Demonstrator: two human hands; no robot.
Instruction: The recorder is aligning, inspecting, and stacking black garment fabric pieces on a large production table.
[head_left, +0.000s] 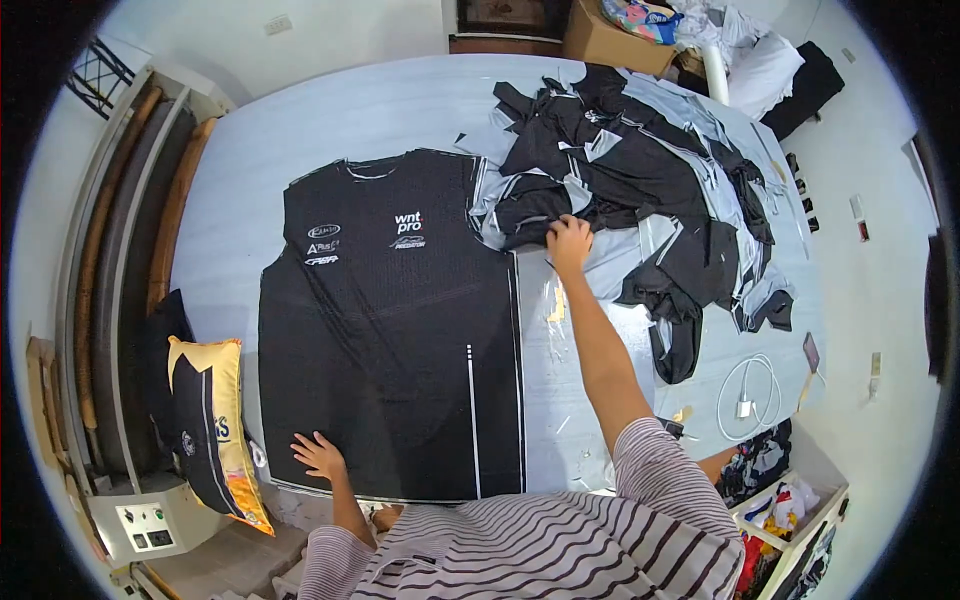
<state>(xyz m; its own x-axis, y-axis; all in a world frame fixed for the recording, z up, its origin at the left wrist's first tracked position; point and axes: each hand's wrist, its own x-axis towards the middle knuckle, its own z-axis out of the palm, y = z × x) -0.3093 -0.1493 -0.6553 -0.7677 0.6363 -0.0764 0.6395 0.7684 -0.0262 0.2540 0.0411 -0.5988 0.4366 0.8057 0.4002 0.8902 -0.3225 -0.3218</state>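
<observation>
A black sleeveless shirt panel (382, 322) with white cut edges lies spread before me on the pale table. It bears printed logos on the chest and a white stripe low on its right side. My left hand (321, 456) rests flat near its lower left corner, fingers apart. Reaching forward, my right hand (571, 241) touches the near edge of a black fabric piece (531, 211) beside the panel's upper right. Its fingertips are partly hidden, so a grip cannot be made out. Behind and right of that hand spreads a heap of black and pale fabric offcuts (637, 161).
A heat press with rollers (112, 285) stands left of the table (240, 161). A yellow and black pillow (217, 435) leans at the left edge. A white charging cable (750, 390) and a phone (811, 352) lie at right. A cardboard box (611, 41) stands behind.
</observation>
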